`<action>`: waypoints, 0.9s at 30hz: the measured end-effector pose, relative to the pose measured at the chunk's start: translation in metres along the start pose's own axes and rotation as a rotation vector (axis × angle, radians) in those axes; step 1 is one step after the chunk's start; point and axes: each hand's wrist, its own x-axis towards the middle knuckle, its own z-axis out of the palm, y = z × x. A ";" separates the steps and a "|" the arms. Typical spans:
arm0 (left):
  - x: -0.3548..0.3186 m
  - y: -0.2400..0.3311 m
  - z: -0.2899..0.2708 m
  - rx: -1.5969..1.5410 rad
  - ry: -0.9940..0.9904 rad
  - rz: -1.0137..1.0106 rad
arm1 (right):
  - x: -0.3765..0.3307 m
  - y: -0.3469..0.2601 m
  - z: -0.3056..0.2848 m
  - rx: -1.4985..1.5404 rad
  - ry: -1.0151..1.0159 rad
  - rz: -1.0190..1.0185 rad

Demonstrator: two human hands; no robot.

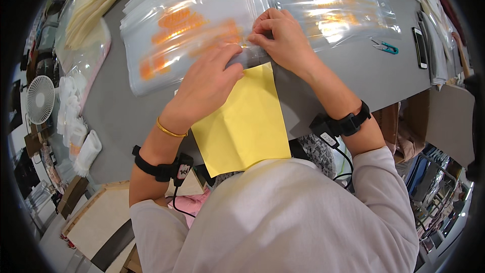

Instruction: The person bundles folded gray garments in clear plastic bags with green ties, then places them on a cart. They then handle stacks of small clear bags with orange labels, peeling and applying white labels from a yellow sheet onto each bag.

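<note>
Pinching the mouth of a clear plastic bag point(252, 56) between bent fingers, our right hand point(283, 38) works at the top edge of a yellow paper sheet point(242, 121), while our left hand point(209, 83) lies flat with fingers pressed together across that same edge. We see the yellow paper sheet hanging over the near edge of the grey table point(364, 73). Beyond the sheet spread stacks of clear bags point(197, 25) printed in orange. Right of the sheet lie small teal snips point(386, 46) and a phone point(420, 47); far left stands a small white fan point(40, 98).
</note>
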 end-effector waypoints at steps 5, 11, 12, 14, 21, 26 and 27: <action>-0.001 0.002 0.001 0.004 0.006 -0.022 | 0.000 -0.010 0.000 -0.121 -0.009 -0.014; 0.000 0.002 0.003 0.030 0.030 0.008 | -0.002 -0.016 -0.003 -0.516 0.066 -0.092; 0.000 0.001 0.004 0.031 0.044 0.022 | 0.000 -0.017 -0.006 -0.655 0.119 -0.153; -0.001 0.000 0.006 0.027 0.065 0.032 | 0.006 -0.018 -0.014 -0.668 0.117 -0.152; -0.007 -0.003 0.010 -0.002 0.105 0.032 | 0.011 -0.031 -0.036 -0.313 0.114 -0.013; -0.009 -0.004 0.014 0.000 0.107 0.045 | 0.005 -0.026 -0.016 -0.099 -0.154 0.148; -0.009 -0.004 0.014 -0.004 0.107 0.043 | 0.004 -0.024 -0.012 -0.107 -0.144 0.156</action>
